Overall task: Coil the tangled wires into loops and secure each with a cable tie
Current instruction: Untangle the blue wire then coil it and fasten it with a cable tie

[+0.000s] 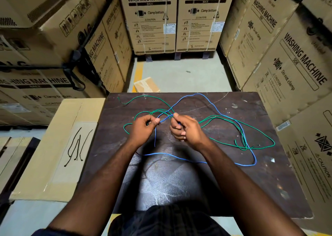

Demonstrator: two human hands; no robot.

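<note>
A green wire [258, 130] and a blue wire [181, 157] lie tangled across a dark wooden table [233, 181]. Their strands cross in a knot at the table's middle. My left hand [143, 127] pinches wire strands at that knot between thumb and fingers. My right hand [185, 127] is curled around the blue wire just right of the knot, with a thumb and fingertip pinching strands at the crossing. Loose green loops spread to the right, and the blue wire runs along the near side under my forearms. Several black cable ties [77, 145] lie on a cardboard box to the left.
A flat cardboard box [45, 163] sits level with the table's left edge. Tall stacked washing-machine cartons [152, 19] wall in the space at left, back and right. A small carton [146, 85] lies on the concrete floor beyond the table.
</note>
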